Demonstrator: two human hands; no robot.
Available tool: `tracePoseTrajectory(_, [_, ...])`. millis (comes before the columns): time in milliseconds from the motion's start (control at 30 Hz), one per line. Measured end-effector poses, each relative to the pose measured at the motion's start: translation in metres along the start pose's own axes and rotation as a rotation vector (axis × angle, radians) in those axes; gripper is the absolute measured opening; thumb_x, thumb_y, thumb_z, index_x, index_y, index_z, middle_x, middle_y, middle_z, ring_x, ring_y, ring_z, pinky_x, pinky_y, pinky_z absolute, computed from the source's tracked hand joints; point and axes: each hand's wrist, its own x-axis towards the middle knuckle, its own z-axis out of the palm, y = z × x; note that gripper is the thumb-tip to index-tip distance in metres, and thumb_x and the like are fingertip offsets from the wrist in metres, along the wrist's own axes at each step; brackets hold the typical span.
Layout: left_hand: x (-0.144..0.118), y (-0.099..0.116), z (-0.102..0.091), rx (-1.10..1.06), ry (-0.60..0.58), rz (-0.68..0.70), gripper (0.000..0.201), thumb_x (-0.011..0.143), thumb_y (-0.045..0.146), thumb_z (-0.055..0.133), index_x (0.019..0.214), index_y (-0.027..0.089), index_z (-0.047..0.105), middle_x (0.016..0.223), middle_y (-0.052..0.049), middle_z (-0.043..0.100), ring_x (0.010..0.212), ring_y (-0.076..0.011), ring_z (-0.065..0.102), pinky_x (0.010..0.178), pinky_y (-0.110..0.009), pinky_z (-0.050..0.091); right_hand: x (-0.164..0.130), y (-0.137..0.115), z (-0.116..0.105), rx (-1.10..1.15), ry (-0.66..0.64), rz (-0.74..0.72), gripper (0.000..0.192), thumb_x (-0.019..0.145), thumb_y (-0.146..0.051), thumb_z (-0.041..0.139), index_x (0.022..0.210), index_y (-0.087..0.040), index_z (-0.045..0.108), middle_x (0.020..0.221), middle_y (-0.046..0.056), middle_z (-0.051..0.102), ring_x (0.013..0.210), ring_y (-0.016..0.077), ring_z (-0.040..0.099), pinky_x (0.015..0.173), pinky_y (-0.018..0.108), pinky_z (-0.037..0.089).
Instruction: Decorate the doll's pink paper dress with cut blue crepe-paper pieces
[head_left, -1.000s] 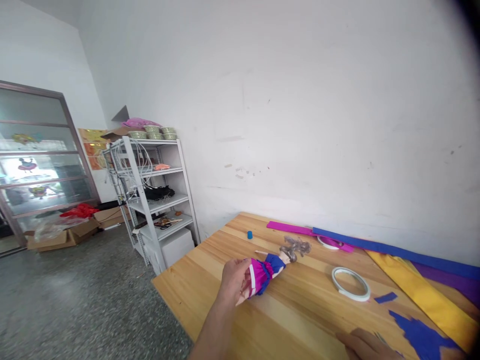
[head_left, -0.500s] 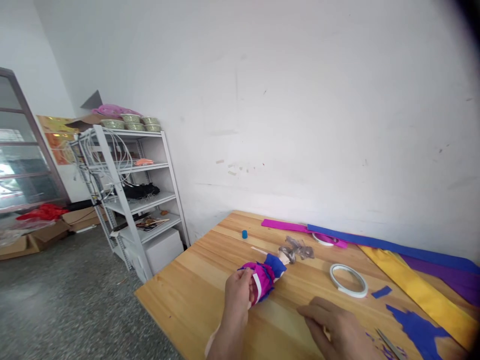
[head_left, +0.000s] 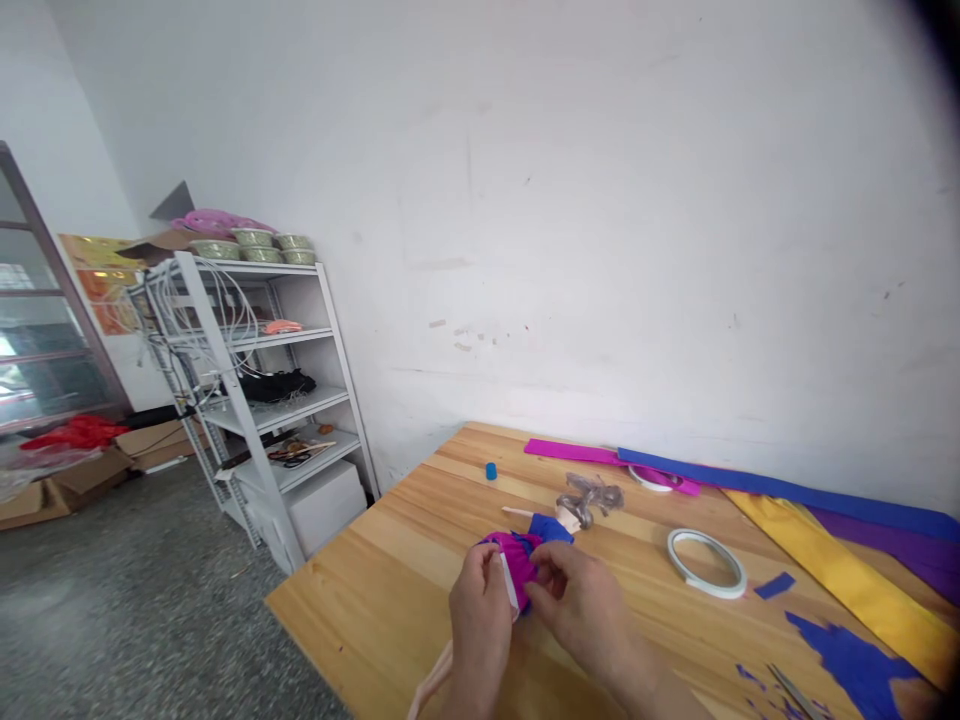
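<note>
A doll (head_left: pixel 553 524) lies on its back or side on the wooden table; I cannot tell which. It has long grey-brown hair, a blue top and a magenta skirt (head_left: pixel 517 560) with blue edging. My left hand (head_left: pixel 481 590) pinches the skirt's near left edge beside a white strip of tape (head_left: pixel 508 582). Opposite it, my right hand (head_left: pixel 574 595) has its thumb and fingers closed on the skirt's right side, by the blue edging. One bare doll leg (head_left: pixel 431 682) shows below my left wrist; the rest of the legs is hidden.
A roll of white tape (head_left: pixel 706 562), blue scraps (head_left: pixel 855 655) and scissors (head_left: pixel 793 690) lie to the right. Magenta, blue, yellow (head_left: pixel 832 560) and purple fabric strips run along the wall. A small blue cap (head_left: pixel 491 471) stands at the back. Metal shelves (head_left: pixel 289 400) are at the left.
My right hand has moved left from over the table and closed on the skirt. The doll's arm and blue top now show more plainly. My left hand keeps its pinch.
</note>
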Motion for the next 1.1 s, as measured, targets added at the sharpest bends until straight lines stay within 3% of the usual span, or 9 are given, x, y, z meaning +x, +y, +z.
tracePoseTrajectory(67, [-0.004, 0.005, -0.003, 0.079, 0.030, 0.068, 0.033, 0.084, 0.033, 0.032, 0.100, 0.017, 0.056, 0.097, -0.009, 0.067, 0.090, -0.0205, 0.061, 0.076, -0.029, 0.045, 0.000, -0.009, 0.007, -0.118, 0.025, -0.022, 0.016, 0.072, -0.021, 0.055, 0.087, -0.020, 0.058, 0.081, 0.003, 0.065, 0.074, 0.0180, 0.059, 0.063, 0.024, 0.041])
tracePoseTrajectory(167, [-0.008, 0.013, -0.007, 0.160, 0.013, 0.105, 0.034, 0.085, 0.031, 0.029, 0.103, 0.018, 0.056, 0.103, -0.008, 0.066, 0.096, -0.0204, 0.059, 0.081, -0.030, 0.043, 0.001, -0.023, 0.016, -0.251, 0.038, -0.056, 0.014, 0.080, -0.019, 0.048, 0.092, -0.019, 0.054, 0.089, 0.008, 0.064, 0.084, 0.0210, 0.059, 0.067, 0.027, 0.043])
tracePoseTrajectory(300, [-0.010, 0.017, -0.013, 0.268, -0.009, 0.079, 0.035, 0.086, 0.030, 0.027, 0.104, 0.020, 0.056, 0.103, -0.007, 0.067, 0.096, -0.0202, 0.060, 0.080, -0.029, 0.042, 0.006, -0.032, 0.029, -0.409, 0.044, -0.048, 0.018, 0.081, -0.011, 0.042, 0.095, -0.018, 0.052, 0.092, 0.010, 0.062, 0.088, 0.0240, 0.059, 0.067, 0.031, 0.046])
tracePoseTrajectory(533, [-0.014, 0.026, -0.021, 0.475, -0.026, 0.050, 0.033, 0.087, 0.030, 0.027, 0.102, 0.021, 0.054, 0.096, -0.009, 0.069, 0.091, -0.0237, 0.062, 0.074, -0.032, 0.042, 0.009, -0.026, 0.048, -0.528, 0.051, 0.012, 0.019, 0.084, -0.008, 0.038, 0.091, -0.016, 0.053, 0.086, 0.011, 0.064, 0.082, 0.0244, 0.062, 0.059, 0.030, 0.048])
tracePoseTrajectory(700, [-0.014, 0.031, -0.033, 0.618, 0.084, 0.042, 0.032, 0.087, 0.031, 0.025, 0.101, 0.019, 0.051, 0.086, -0.012, 0.069, 0.082, -0.0290, 0.063, 0.069, -0.038, 0.042, 0.007, -0.027, 0.047, -0.494, 0.064, 0.047, 0.021, 0.082, -0.006, 0.038, 0.093, -0.014, 0.054, 0.086, 0.014, 0.066, 0.078, 0.0264, 0.065, 0.059, 0.032, 0.047])
tracePoseTrajectory(800, [-0.007, 0.025, -0.042, 0.325, 0.118, 0.004, 0.024, 0.085, 0.030, 0.032, 0.094, 0.020, 0.052, 0.087, -0.011, 0.068, 0.083, -0.0266, 0.063, 0.071, -0.037, 0.043, 0.006, -0.028, 0.048, -0.456, 0.066, 0.052, 0.019, 0.079, -0.009, 0.041, 0.092, -0.013, 0.055, 0.085, 0.015, 0.065, 0.076, 0.0277, 0.064, 0.058, 0.033, 0.047])
tracePoseTrajectory(933, [-0.004, 0.013, -0.044, -0.306, -0.064, -0.196, 0.013, 0.083, 0.026, 0.041, 0.081, 0.019, 0.052, 0.083, -0.010, 0.068, 0.076, -0.0198, 0.065, 0.064, -0.030, 0.048, 0.004, -0.029, 0.049, -0.458, 0.074, 0.044, 0.018, 0.079, -0.013, 0.041, 0.092, -0.014, 0.054, 0.086, 0.014, 0.065, 0.077, 0.0261, 0.064, 0.059, 0.031, 0.047])
tracePoseTrajectory(1100, [-0.009, 0.004, -0.032, -0.924, -0.229, -0.384, 0.012, 0.073, 0.023, 0.061, 0.083, 0.018, 0.055, 0.078, -0.006, 0.069, 0.070, -0.0151, 0.066, 0.062, -0.024, 0.049, -0.002, -0.024, 0.050, -0.444, 0.085, 0.021, 0.024, 0.075, -0.012, 0.044, 0.096, -0.016, 0.055, 0.095, 0.013, 0.063, 0.085, 0.0259, 0.061, 0.064, 0.031, 0.047])
